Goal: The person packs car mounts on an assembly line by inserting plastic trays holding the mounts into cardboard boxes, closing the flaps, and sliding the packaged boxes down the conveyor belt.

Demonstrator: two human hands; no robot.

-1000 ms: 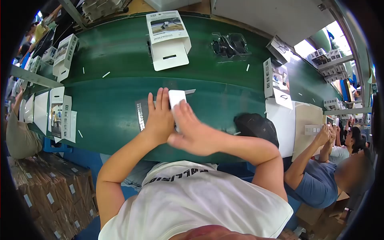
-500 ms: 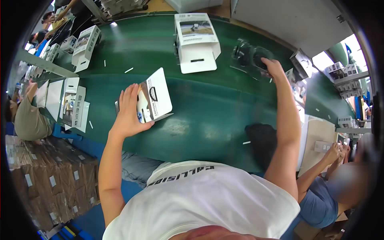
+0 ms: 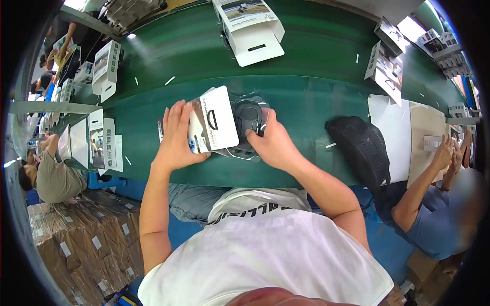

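Observation:
My left hand (image 3: 176, 135) is wrapped round a printed white box (image 3: 220, 120), whose white flap faces up. Just to its right, my right hand (image 3: 273, 142) grips a clear plastic tray (image 3: 249, 154) that holds a black mount part (image 3: 248, 121). The tray's left edge lies close against the box's flap side; whether it is inside the box is hidden. A dark printed edge shows left of my left hand.
Open boxes stand at the back (image 3: 250, 35), at the left (image 3: 104, 69) and at the right (image 3: 386, 71). A black mesh cap (image 3: 357, 148) lies right of my right arm. Other people sit at both sides. Stacked cartons (image 3: 84, 245) stand lower left.
My right hand has brought the clear tray with the black part from the back right to beside the box. My left hand still holds the box. The view has shifted.

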